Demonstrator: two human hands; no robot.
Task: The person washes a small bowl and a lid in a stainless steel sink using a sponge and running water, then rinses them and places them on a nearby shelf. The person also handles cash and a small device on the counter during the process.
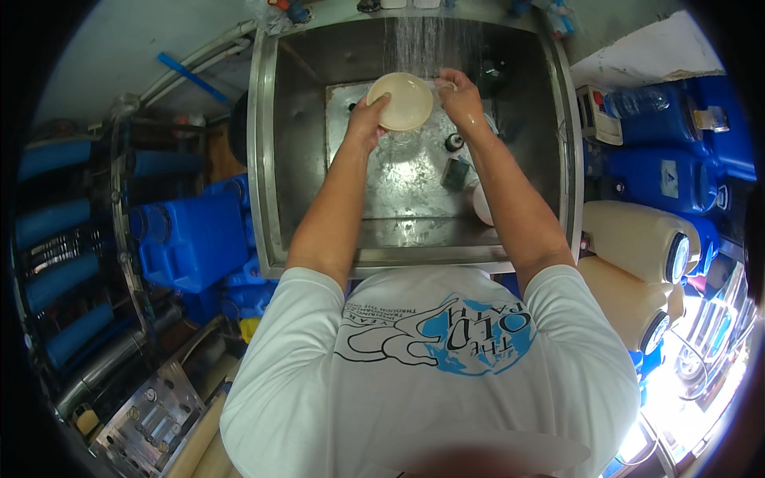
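Note:
My left hand (366,124) grips a round cream bowl (406,103) by its left edge, the thumb lying over the rim. The bowl is tilted, its inside facing up, above the floor of a steel sink (264,159). To its right, my right hand (460,99) is raised with the fingers curled together by the falling water (421,41); what they hold, if anything, cannot be made out. Below that hand, a small dark round object (454,142) and a dark green block (455,173) lie in the sink. My right forearm partly covers a pale pinkish rounded item (481,205).
Blue jerrycans (195,239) stand left of the sink, beside a rack with blue rollers (56,215). On the right are blue containers (661,179) and large cream drums (633,239). A clear plastic bottle (637,102) lies on top there.

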